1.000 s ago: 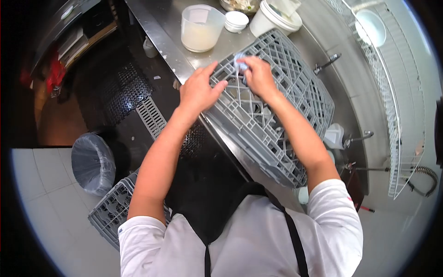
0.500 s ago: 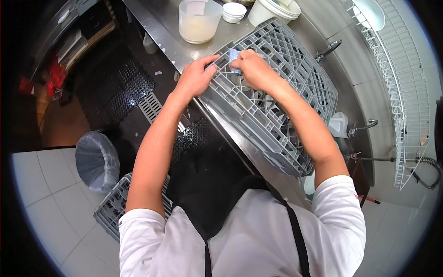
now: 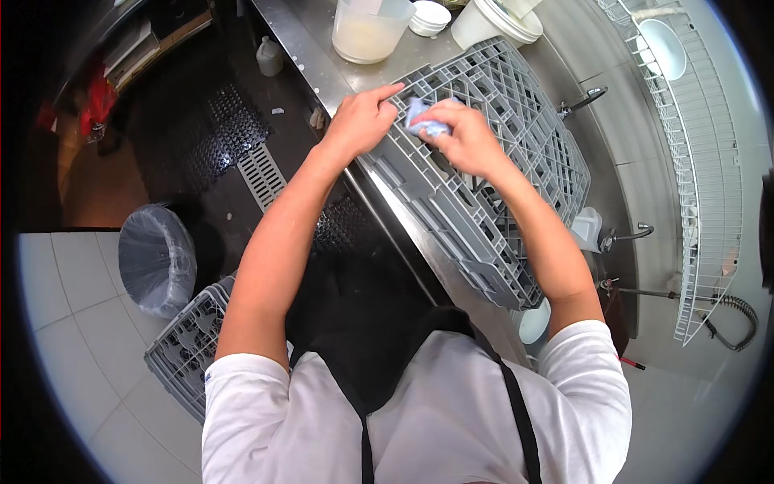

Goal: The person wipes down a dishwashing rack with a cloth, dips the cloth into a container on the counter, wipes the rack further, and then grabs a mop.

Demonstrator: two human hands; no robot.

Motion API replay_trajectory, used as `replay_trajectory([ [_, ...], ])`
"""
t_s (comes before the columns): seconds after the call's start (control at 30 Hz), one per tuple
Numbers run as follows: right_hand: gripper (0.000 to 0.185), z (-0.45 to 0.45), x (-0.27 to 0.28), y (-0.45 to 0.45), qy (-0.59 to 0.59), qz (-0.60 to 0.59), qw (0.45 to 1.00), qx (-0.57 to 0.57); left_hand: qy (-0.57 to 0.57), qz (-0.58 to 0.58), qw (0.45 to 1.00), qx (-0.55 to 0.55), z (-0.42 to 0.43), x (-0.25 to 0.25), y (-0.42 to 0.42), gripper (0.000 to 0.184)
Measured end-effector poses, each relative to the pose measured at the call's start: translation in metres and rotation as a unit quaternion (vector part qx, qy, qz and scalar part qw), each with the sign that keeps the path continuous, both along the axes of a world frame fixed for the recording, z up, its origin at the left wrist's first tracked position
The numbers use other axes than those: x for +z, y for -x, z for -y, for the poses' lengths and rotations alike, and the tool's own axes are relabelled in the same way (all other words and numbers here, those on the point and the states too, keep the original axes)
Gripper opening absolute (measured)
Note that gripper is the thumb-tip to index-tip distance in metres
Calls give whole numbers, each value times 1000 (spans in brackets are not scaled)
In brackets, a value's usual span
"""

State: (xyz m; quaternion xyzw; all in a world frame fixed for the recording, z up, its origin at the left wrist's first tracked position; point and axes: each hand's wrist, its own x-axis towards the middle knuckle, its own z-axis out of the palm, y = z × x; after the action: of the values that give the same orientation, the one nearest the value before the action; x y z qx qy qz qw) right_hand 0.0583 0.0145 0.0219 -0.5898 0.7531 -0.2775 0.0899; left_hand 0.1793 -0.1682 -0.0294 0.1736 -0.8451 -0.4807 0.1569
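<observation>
A large grey plastic dishwasher rack [image 3: 516,105] with an open lattice lies aslant across the steel counter. At its near left corner, my left hand [image 3: 364,121] holds the rim, index finger along the edge. My right hand [image 3: 463,139] is closed around a crumpled light blue cloth [image 3: 424,121], which is against the lattice close to that corner. Part of the cloth is hidden by my fingers. My right forearm covers some of the rack's right part.
On the counter [image 3: 318,56] beyond the rack stand a clear plastic jug [image 3: 371,32], small white bowls [image 3: 430,18] and a white bucket [image 3: 492,28]. Taps [image 3: 584,98] and a wire shelf [image 3: 701,161] line the right wall. A lined bin [image 3: 157,258] and another grey rack [image 3: 189,347] stand at left.
My right hand has shifted with the cloth slightly down and right along the lattice. My left hand stays at the rack's corner. The whole view has tilted a little.
</observation>
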Motion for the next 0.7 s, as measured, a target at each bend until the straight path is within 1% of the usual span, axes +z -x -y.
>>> replay_trajectory([
  [0.03, 22, 3, 1, -7, -6, -1, 1000, 27, 0, -7, 1000, 2, 0, -2, 2, 50],
  [0.13, 18, 10, -6, -16, 34, -97, 995, 10, -4, -20, 1000, -3, 1, -5, 4, 51],
  [0.2, 17, 5, -7, -12, -33, -132, 990, 38, -9, -20, 1000, -16, 4, -1, 3, 51],
  [0.23, 17, 4, -5, -9, -67, -149, 985, 54, -7, 0, 1000, -25, 5, 0, 3, 51],
  [0.33, 16, 10, 5, -3, -96, -153, 978, 104, -2, -51, 998, -22, 6, -7, 4, 51],
  [0.47, 13, 14, 7, -2, -80, -183, 974, 108, -20, -44, 999, -25, 7, -7, 4, 51],
  [0.57, 12, 6, 12, -3, -136, -138, 975, 106, -4, -35, 998, -44, 12, -5, 4, 51],
  [0.67, 13, 13, 18, 0, -137, -156, 969, 134, 17, -38, 998, -51, 12, -7, 3, 51],
  [0.7, 15, 20, 15, 2, -98, -174, 970, 140, 17, -39, 998, -50, 11, -8, 4, 51],
])
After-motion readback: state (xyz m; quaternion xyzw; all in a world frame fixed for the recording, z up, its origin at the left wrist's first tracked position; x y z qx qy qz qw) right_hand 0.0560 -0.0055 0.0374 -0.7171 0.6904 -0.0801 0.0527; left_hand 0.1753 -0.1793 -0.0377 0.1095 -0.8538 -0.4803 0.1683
